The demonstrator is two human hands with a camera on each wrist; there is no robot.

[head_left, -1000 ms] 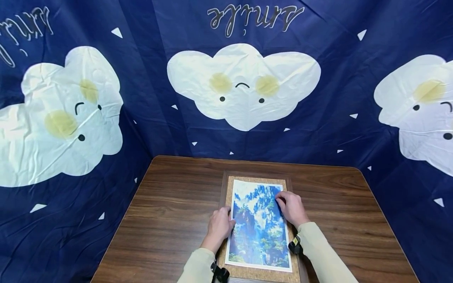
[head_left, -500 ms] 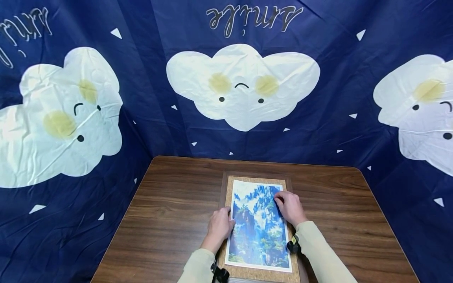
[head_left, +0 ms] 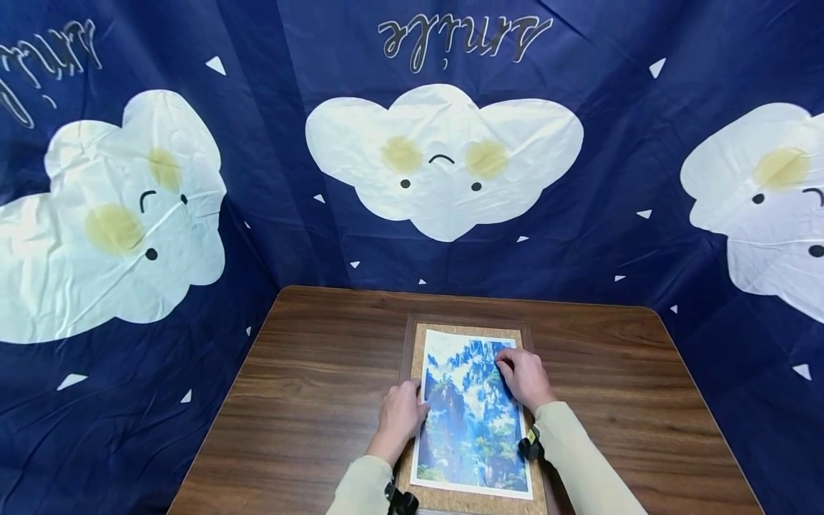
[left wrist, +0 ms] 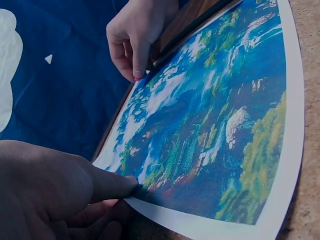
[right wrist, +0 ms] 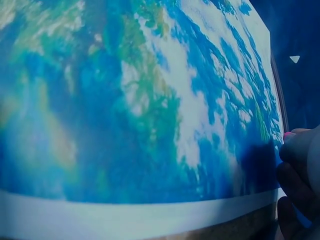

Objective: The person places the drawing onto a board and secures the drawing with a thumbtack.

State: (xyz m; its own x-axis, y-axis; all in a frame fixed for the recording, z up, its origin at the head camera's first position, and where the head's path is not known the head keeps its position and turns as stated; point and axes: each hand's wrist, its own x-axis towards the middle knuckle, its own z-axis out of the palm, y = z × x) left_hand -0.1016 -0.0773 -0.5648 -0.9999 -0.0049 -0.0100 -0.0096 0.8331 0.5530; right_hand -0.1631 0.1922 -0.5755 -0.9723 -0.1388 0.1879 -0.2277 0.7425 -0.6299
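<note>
A printed landscape picture [head_left: 473,422] in blue, with a white border, lies on a cork board [head_left: 421,330]. My left hand [head_left: 400,415] holds the print's left edge. In the left wrist view, that hand's thumb [left wrist: 117,184] lies on top of the border and its other fingers are tucked below. Over the upper right of the print, my right hand [head_left: 524,375] pinches a small pink pushpin [left wrist: 137,79] between thumb and forefinger. Only a bit of pink shows at the fingertips; the rest is hidden. In the right wrist view the right fingers [right wrist: 297,155] are at the far right.
A brown frame [head_left: 408,350] borders the cork board, which lies on a dark wood-grain table [head_left: 309,379]. Behind and at both sides hangs a blue curtain [head_left: 270,179] printed with white clouds. Each wrist carries a small black camera [head_left: 402,501].
My right hand has shifted slightly to the left over the print. The left hand keeps its hold on the edge. The head view has tilted a little.
</note>
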